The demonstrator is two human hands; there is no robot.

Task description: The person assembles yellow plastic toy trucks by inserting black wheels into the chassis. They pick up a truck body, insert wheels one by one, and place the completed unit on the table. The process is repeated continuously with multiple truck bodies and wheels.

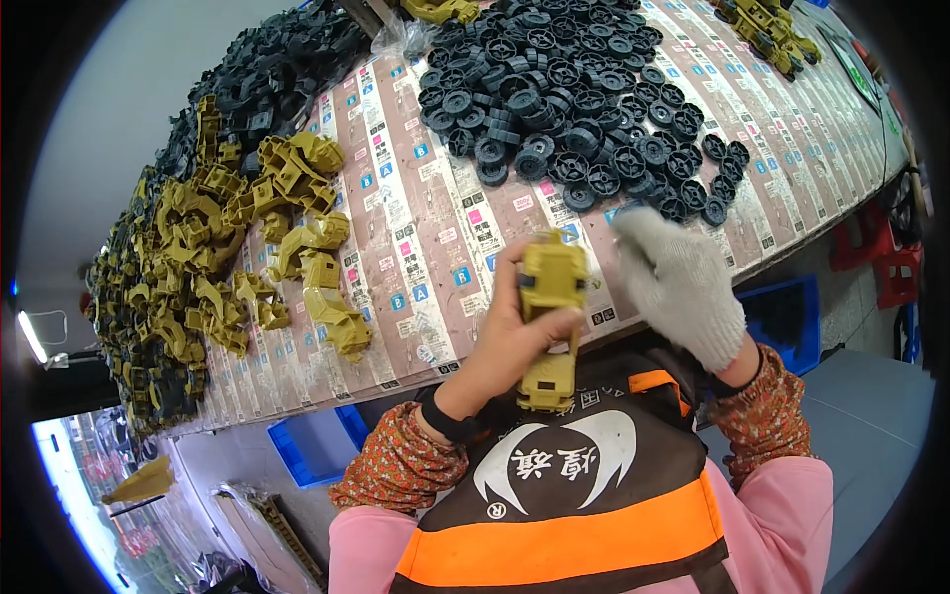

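My bare left hand (495, 348) is closed around an olive-yellow toy vehicle body (554, 272), its thumb laid across the middle. The body is held lengthwise over the table's near edge, in front of my apron. To its right is my right hand (683, 292) in a light knitted glove, raised near the closest of the black toy wheels (564, 89). Motion smears its fingertips, so I cannot make out anything between them. The wheels lie in a wide heap beyond both hands.
Olive-yellow toy parts (317, 238) pile up on the left of the patterned table (426, 267), with dark plastic parts (257, 74) behind them. Yellow toy bodies (772, 35) stand at the far right. Blue bins (307, 450) and red stools (891, 257) are below the table.
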